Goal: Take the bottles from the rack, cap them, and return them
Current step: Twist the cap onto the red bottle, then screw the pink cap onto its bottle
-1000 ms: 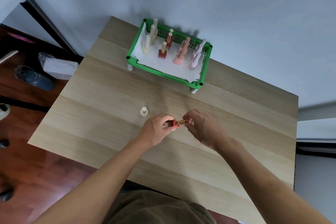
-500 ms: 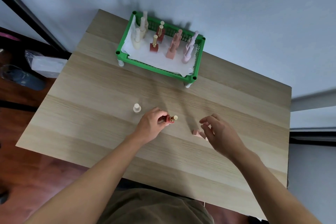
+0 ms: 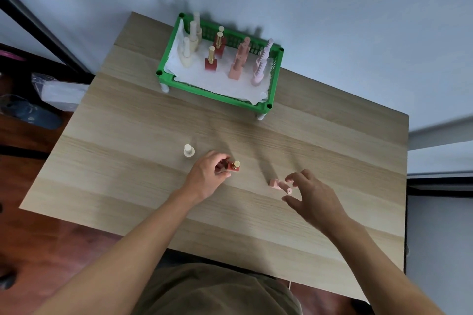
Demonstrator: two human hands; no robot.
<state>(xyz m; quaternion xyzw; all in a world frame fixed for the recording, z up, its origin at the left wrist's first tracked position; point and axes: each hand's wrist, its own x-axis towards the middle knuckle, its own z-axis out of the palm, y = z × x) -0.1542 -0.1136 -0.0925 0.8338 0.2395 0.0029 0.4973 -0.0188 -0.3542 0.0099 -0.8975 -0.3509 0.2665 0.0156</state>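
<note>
My left hand [image 3: 208,174] grips a red bottle with a gold cap [image 3: 234,166], standing upright on the wooden table [image 3: 128,123]. My right hand [image 3: 311,197] hovers open just right of a pink capped bottle [image 3: 279,184], its fingers spread around the cap end without gripping. A cream capped bottle [image 3: 189,151] stands alone left of my left hand. At the table's far edge the green rack [image 3: 217,94], lined with white paper, holds several capped bottles in cream, red, pink and lilac rows.
The table's back edge meets a pale wall [image 3: 307,7]. Left of the table, a plastic-wrapped package [image 3: 61,92] and a dark shoe [image 3: 33,115] lie on the reddish floor. A white ledge [image 3: 440,161] sits beyond the table's right edge.
My right hand let go of the red bottle's gold cap and moved right to the pink bottle. My left hand set the red bottle upright. The camera view shifted.
</note>
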